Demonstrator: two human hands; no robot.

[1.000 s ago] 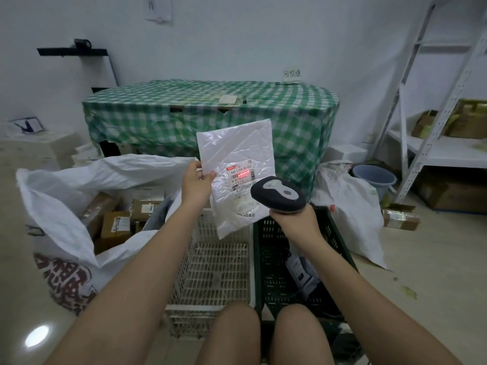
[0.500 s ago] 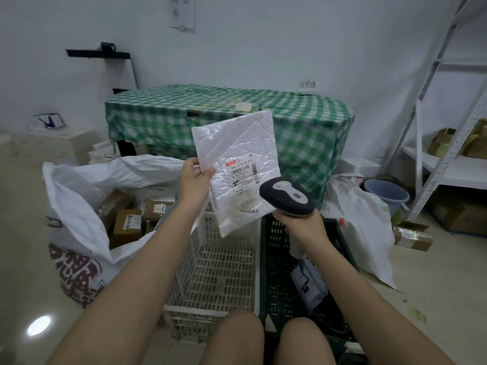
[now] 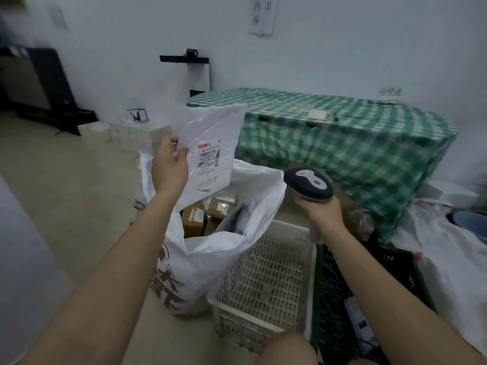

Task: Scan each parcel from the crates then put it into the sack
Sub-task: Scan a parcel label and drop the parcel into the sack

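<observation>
My left hand [image 3: 170,164] pinches the left edge of a flat white plastic parcel [image 3: 213,133] with a printed label, holding it upright above the open white sack [image 3: 210,259]. Brown cardboard parcels [image 3: 193,219] lie inside the sack. My right hand [image 3: 324,213] grips a dark handheld scanner [image 3: 308,184], held to the right of the sack over the crates. A white crate [image 3: 266,280] sits beside the sack, and a dark green crate [image 3: 369,293] stands to its right with a parcel [image 3: 359,320] partly visible inside.
A table under a green checked cloth [image 3: 342,143] stands behind the crates. Another white bag [image 3: 448,254] and a blue bucket [image 3: 474,222] lie at the right. White boxes [image 3: 126,131] and a dark stand [image 3: 39,85] are at the far left.
My left hand has carried the white parcel left, away from the scanner, to above the sack's mouth. The view has swung left; the scanner's red light is no longer on the label.
</observation>
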